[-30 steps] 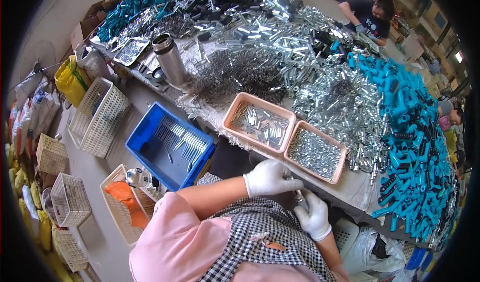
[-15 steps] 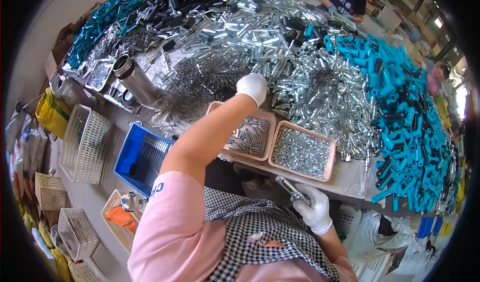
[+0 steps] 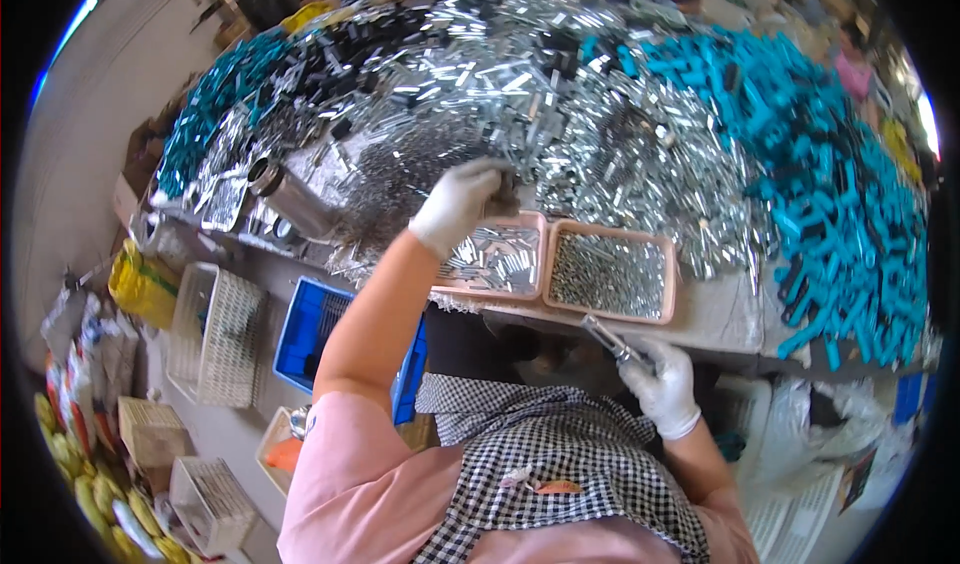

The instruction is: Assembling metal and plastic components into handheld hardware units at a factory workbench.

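My left hand [image 3: 458, 206], in a white glove, is raised over the far rim of a pink tray [image 3: 545, 261] of small metal pins [image 3: 492, 262]. Its fingers are closed, with a blurred dark grey patch at the tips; what they hold cannot be made out. Just beyond lies a heap of thin dark wire springs [image 3: 410, 154]. My right hand [image 3: 662, 389], gloved too, grips a shiny metal tube [image 3: 606, 341] below the table's front edge, its free end pointing up and left. A second pink tray [image 3: 612, 316] holds many tiny metal parts [image 3: 608, 274].
Shiny metal tubes [image 3: 640, 154] are heaped across the table, with teal handles [image 3: 840, 204] at right and more teal pieces [image 3: 225, 104] at far left. A steel flask [image 3: 300, 204] stands at left. Below are a blue bin [image 3: 297, 334] and white baskets [image 3: 232, 344]. Other people work across the table.
My left hand has moved left and nearer from the springs' edge, and its fingers now show. My right hand keeps the tube, slightly farther right. The whole view has shifted.
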Demonstrator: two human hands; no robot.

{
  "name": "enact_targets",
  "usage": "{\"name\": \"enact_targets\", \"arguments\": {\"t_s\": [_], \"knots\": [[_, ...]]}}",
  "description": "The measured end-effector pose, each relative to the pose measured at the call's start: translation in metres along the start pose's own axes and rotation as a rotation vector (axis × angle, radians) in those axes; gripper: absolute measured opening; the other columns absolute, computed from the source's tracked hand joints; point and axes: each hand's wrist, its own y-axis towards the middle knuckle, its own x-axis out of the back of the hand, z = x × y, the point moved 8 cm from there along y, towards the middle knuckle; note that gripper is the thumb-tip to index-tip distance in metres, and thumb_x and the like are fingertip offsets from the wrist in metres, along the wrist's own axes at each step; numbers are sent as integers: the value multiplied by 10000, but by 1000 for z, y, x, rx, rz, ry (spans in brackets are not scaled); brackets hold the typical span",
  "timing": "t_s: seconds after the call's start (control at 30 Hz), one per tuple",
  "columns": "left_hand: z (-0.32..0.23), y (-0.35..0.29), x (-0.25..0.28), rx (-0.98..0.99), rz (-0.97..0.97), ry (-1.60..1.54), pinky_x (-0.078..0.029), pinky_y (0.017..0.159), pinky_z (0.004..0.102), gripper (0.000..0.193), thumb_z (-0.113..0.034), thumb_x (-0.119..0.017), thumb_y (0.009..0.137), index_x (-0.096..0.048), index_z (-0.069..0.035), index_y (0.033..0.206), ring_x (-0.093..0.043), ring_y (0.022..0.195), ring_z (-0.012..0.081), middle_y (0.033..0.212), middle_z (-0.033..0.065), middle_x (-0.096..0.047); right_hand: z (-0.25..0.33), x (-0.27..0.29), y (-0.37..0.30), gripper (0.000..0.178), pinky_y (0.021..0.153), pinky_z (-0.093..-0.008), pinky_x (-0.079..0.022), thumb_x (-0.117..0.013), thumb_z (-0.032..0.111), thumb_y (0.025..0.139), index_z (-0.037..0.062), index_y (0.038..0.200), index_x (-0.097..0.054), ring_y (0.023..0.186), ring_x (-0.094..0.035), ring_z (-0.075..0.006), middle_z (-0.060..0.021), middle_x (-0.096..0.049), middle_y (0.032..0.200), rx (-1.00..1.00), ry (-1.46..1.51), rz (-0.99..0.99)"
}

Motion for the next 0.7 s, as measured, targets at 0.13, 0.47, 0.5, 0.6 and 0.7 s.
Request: {"name": "enact_targets", "arguments": {"t_s": [0.13, 0.47, 0.5, 0.6, 0.7], "knots": [[47, -97, -59, 43, 158, 66, -586, 884, 353, 421, -214, -576, 1012, -504, 92, 1292, -684, 995, 249, 1077, 147, -646, 27, 23, -4, 280, 708, -367, -553, -744, 89, 704, 4, 967, -702, 764, -696, -312, -172, -692, 873, 247, -149, -163], [69, -143, -143, -80, 483, 878, -551, 786, 344, 339, -145, -758, 804, -695, 5, 1102, -698, 865, 255, 960, 163, -703, 41, 11, -15, 347, 635, -375, -543, -776, 72, 637, 70, 965, -664, 726, -667, -289, -90, -663, 847, 545, -312, -22], [68, -147, -152, -174, 563, 964, -553, 786, 353, 334, -133, -770, 790, -701, 4, 1087, -701, 868, 265, 960, 149, -707, 45, 5, -15, 419, 632, -385, -537, -781, 82, 637, 73, 1034, -648, 729, -659, -295, -90, -647, 845, 543, -324, 12], [69, -148, -176, -251, 622, 989, -541, 755, 426, 333, -185, -777, 758, -712, -12, 1036, -674, 852, 361, 944, 188, -695, 45, -3, -13, 567, 612, -409, -525, -782, 101, 627, 67, 1170, -621, 699, -638, -307, -103, -615, 809, 528, -453, -24], [69, -159, -180, -468, 633, 1023, -517, 708, 463, 257, -222, -758, 769, -708, -43, 946, -647, 795, 371, 877, 178, -666, 41, -10, -21, 625, 580, -410, -518, -750, 128, 679, 52, 1279, -595, 676, -634, -301, -117, -618, 798, 522, -643, 16]]}}
